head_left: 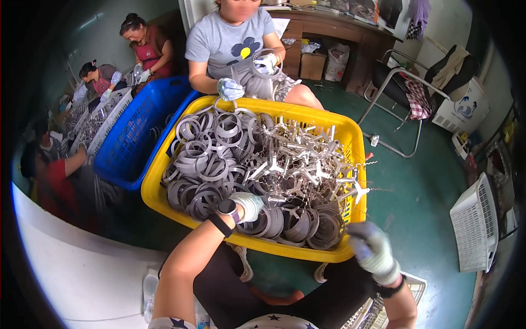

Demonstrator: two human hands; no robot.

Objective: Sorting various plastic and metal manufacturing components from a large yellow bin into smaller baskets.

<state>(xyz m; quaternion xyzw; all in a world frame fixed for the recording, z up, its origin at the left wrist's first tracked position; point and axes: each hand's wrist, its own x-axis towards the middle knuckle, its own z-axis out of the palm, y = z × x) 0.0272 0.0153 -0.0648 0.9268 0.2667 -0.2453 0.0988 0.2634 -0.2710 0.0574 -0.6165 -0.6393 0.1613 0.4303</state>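
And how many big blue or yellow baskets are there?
2: the yellow basket in front of the person, and the blue basket beside it, on the left. Others could be hidden.

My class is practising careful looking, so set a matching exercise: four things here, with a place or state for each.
Things
1. Grey flat metal rings
2. Silver three-armed metal pieces
3. Blue rectangular plastic basket
4. Black chair with metal frame

Matches
A. Draped with red-and-white checked cloth
B. In the left half of a yellow rectangular plastic basket
C. Outside the yellow basket, to its left
D. In the yellow basket's upper right

Pairs: 1-B; 2-D; 3-C; 4-A
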